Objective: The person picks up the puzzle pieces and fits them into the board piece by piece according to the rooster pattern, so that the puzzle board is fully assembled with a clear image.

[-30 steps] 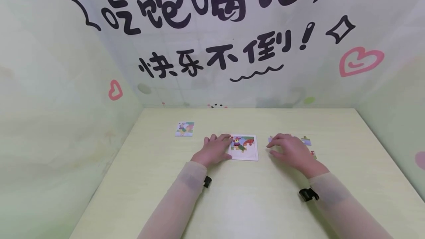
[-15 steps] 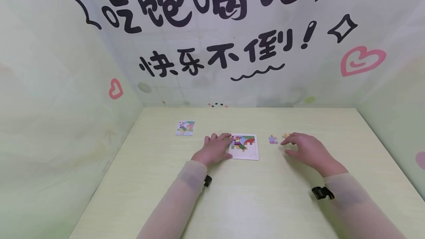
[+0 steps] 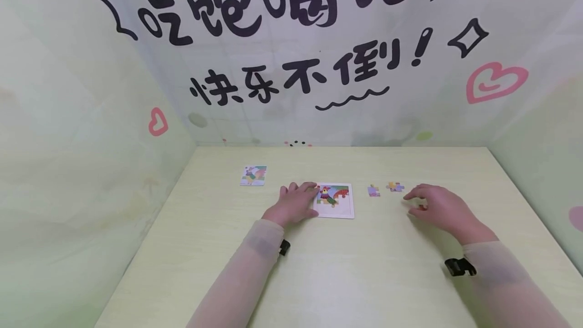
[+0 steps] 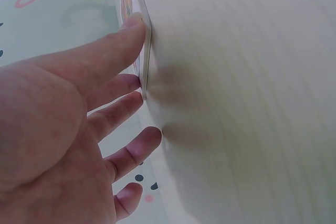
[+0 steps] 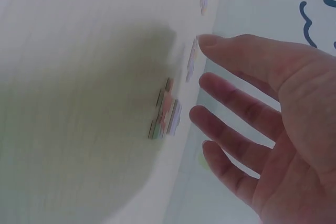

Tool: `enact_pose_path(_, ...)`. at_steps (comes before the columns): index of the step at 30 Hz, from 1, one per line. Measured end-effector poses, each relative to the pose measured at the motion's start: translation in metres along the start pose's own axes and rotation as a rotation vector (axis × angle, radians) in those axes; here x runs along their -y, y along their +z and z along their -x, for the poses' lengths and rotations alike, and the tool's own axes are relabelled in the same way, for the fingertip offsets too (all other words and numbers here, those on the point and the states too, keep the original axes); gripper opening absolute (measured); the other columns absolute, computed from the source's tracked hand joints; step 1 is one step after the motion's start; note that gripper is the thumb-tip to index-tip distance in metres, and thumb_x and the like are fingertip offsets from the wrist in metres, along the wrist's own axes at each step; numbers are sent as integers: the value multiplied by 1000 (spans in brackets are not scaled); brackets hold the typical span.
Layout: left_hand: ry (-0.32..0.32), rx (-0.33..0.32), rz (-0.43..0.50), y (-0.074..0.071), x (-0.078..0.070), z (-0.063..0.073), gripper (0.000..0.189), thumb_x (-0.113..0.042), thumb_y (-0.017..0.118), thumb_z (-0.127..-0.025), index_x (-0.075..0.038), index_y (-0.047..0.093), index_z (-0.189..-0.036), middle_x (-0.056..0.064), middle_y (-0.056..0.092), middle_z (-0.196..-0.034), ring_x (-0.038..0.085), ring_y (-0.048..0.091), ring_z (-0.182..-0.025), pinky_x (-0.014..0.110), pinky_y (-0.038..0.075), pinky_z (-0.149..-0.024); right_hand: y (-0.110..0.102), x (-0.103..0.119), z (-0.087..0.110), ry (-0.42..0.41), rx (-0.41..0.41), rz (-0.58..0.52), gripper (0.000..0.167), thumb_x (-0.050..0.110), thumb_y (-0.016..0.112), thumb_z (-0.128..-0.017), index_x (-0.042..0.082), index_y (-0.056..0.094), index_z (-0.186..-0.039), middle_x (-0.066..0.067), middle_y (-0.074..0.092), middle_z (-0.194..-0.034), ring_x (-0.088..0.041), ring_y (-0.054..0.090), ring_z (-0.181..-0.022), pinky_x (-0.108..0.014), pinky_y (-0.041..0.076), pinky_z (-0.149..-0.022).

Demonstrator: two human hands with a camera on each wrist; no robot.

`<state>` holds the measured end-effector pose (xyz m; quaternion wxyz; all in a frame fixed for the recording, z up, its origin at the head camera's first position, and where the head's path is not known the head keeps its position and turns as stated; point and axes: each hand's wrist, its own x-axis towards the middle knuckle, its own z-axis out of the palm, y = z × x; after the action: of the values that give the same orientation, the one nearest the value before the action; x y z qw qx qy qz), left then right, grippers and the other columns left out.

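Puzzle tray (image 3: 341,210), partly filled, sits mid-table before a white printed backdrop (image 3: 273,128) that carries dark Chinese lettering (image 3: 300,65) and, at right, a pink heart (image 3: 491,87). Below spreads a pale wood-grained table (image 3: 309,277), over which a person in light long sleeves (image 3: 241,272) stretches both arms. The left hand (image 3: 293,205) lies with fingers spread at the tray's left edge, thumb and fingertips touching it; the left wrist view shows the thumb over the rim and the little finger (image 4: 128,200) clear of it. The right hand (image 3: 442,209), fingers loosely bent and thumb apart, grasps nothing and hovers to the right of the tray. Between the hands the tray lies flat, a colourful bird pieced together in its upper part, its lower part bare white. Farther left, well apart from it, rests a small picture card (image 3: 253,175) with a similar bird. A black wrist device (image 3: 460,267) shows on each arm. Smallest are the loose pieces: a mostly purple piece (image 3: 373,192) just beside the tray, a yellow-and-purple patch (image 3: 395,187) next along, and, near the right hand and partly hidden by it in the head view, a close-set cluster (image 5: 165,114) with red and green.
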<state>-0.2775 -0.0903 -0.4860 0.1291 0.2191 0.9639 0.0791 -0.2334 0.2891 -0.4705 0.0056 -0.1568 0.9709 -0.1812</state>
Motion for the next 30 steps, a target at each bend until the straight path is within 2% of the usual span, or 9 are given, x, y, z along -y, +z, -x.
enact_pose_path(2,-1,3,-3,0,0,0,75,-47,70,-96,-26,39,-161,-7,30,-170,24,39,-133,43,30,-102,-1,-3,1,8,13,-3,34,18,83,-85,9,76,-117,-24,68,-129,-33,69,-99,-56,54,-86)
enact_pose_path(4,-2,5,-9,0,1,1,76,-48,70,-96,-26,38,-161,-7,30,-170,24,40,-133,43,30,-103,-2,-7,2,15,20,1,36,20,85,-83,10,77,-117,-26,66,-133,-39,67,-108,-58,53,-89)
enact_pose_path(9,1,5,-14,-2,0,2,76,-48,69,-96,-25,38,-161,-6,30,-170,24,40,-133,43,31,-102,-3,-14,5,10,15,43,36,22,87,-81,12,78,-114,-22,70,-128,-47,60,-121,-63,49,-95)
enact_pose_path(16,7,3,-18,-3,0,3,75,-48,69,-96,-24,38,-161,-5,30,-170,24,40,-132,43,31,-101,-7,-22,8,33,38,47,34,20,85,-79,12,79,-112,-20,72,-120,-38,66,-103,-58,54,-84)
enact_pose_path(23,11,2,-18,2,1,0,76,-49,69,-96,-26,38,-161,-7,30,-169,23,41,-130,42,31,-100,-8,-32,10,59,86,43,30,19,85,-79,15,79,-109,-16,74,-118,-41,66,-108,-59,54,-84)
enact_pose_path(30,11,-1,-23,2,1,0,76,-49,68,-96,-25,37,-161,-7,29,-170,22,41,-128,42,30,-101,-8,-40,11,80,104,16,28,19,84,-81,19,79,-108,-9,74,-113,-27,63,-94,-44,52,-74)
